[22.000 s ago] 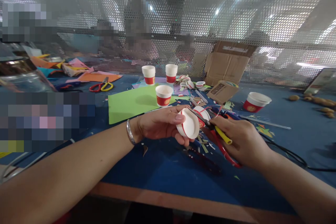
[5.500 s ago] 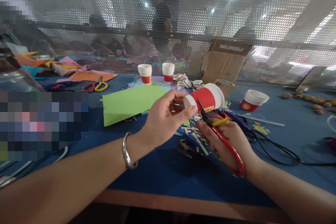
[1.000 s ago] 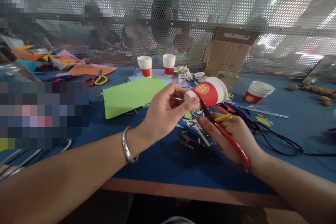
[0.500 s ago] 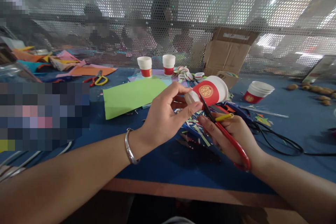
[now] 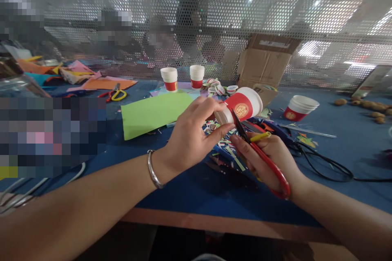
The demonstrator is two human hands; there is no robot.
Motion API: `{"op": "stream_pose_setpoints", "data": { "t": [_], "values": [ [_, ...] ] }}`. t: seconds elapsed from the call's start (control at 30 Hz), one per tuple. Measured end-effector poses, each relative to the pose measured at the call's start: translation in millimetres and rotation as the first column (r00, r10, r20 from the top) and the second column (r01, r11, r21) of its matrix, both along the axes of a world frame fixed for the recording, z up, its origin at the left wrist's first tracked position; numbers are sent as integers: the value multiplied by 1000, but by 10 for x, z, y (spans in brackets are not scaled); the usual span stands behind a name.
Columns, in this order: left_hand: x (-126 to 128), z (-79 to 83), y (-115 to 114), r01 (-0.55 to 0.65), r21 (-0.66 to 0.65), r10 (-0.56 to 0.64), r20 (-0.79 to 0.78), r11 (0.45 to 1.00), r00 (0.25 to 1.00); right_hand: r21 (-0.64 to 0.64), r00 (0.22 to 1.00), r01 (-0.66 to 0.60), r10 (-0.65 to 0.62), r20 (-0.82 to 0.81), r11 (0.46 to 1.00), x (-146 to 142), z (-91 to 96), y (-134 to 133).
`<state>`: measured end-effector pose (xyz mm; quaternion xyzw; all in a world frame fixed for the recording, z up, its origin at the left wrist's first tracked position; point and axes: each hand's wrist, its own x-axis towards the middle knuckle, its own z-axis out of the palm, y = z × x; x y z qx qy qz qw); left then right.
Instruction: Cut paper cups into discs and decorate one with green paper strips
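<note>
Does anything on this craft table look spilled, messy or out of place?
Yes. Snipped paper scraps litter the blue table beneath the left hand, which holds a red-and-white cup sideways, and the right hand, which grips scissors. Farther right, a stack of cups lies tipped over rather than upright.

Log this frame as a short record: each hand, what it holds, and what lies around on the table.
Left hand: grips a red-and-white paper cup by its base, the cup tipped on its side.
Right hand: holds red-handled scissors, with the blades at the cup near its base.
Table: blue surface, with paper scraps under the hands.
Nearby: green paper sheet, two upright cups, stack of cups, cardboard box, black cable.
</note>
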<state>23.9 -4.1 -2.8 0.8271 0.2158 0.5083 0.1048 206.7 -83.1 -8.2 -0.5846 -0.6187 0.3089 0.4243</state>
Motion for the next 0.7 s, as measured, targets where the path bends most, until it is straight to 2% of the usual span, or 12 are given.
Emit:
{"op": "stream_pose_setpoints", "data": {
  "t": [0.17, 0.47, 0.7],
  "values": [
    [-9, 9, -22, 0, 45, 0, -13, 999, 1000, 4, 999, -18, 18, -45, 1000, 1, -3, -22],
    [-12, 51, -37, -15, 125, 23, -56, 992, 998, 20, 1000, -26, 26, -8, 999, 2, 39, -1],
    [-20, 43, -19, -2, 119, 10, -62, 993, 998, 55, 999, -50, 50, -4, 997, 13, 37, -16]
  ]
}}
